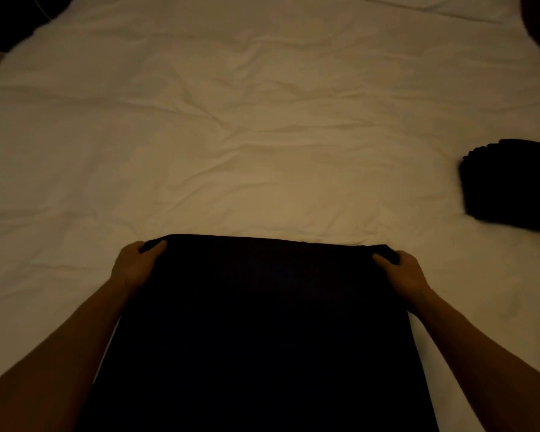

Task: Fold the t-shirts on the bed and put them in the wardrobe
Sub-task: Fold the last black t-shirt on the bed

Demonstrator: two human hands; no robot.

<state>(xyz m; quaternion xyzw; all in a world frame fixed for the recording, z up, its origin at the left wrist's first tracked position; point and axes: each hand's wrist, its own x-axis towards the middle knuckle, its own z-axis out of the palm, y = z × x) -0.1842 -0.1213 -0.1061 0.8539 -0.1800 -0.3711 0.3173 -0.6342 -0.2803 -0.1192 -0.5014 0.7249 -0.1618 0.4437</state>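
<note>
Head camera is looking down at both hands, each gripping a far corner of a dark, flat-lying cotton t-shirt (pixel 262 322). The left hand (pixel 136 265) is curling round the far left corner, thumb lying on top of the cloth and the other fingers tucked beneath the edge. The right hand (pixel 401 271) is doing the same at the far right corner, thumb on top. The t-shirt is lying on the white, wrinkled bed sheet (pixel 247 120), stretching from its straight far edge back toward the person and out of the bottom of the view. A second dark, folded garment (pixel 512 185) is sitting on the bed well apart to the right, near the frame edge.
</note>
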